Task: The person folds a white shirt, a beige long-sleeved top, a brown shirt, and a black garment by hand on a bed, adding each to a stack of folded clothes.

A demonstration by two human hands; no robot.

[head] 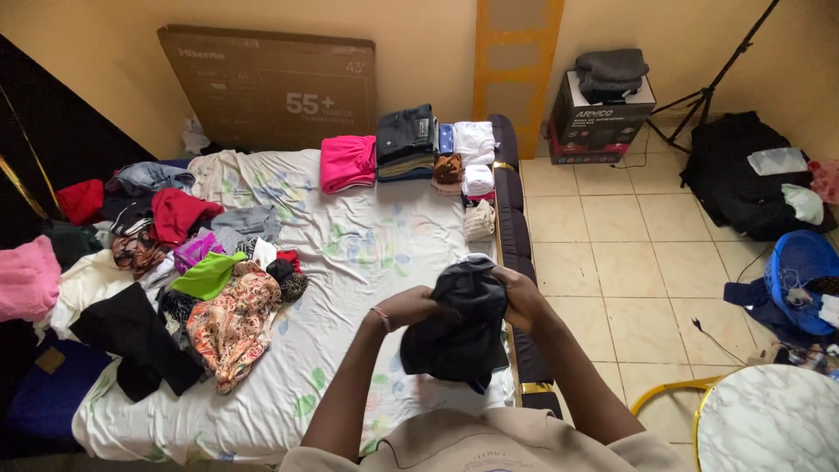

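My left hand (412, 306) and my right hand (521, 295) both grip a dark grey garment (463, 328), bunched up between them above the near right corner of the bed (350, 236). The garment hangs down below my hands over the white floral sheet. A thin bracelet sits on my left wrist. To the left lies a heap of unfolded clothes (183, 271) in many colours. At the far end of the bed stand folded stacks: a pink pile (347, 163), a dark pile (406, 140) and small white items (475, 149).
A large flat cardboard box (271, 87) leans on the far wall. On the tiled floor to the right are a smaller box with a grey item on top (603, 105), a tripod (708, 87), a black heap (743, 175), a blue basket (800, 275) and a round marble table (769, 419).
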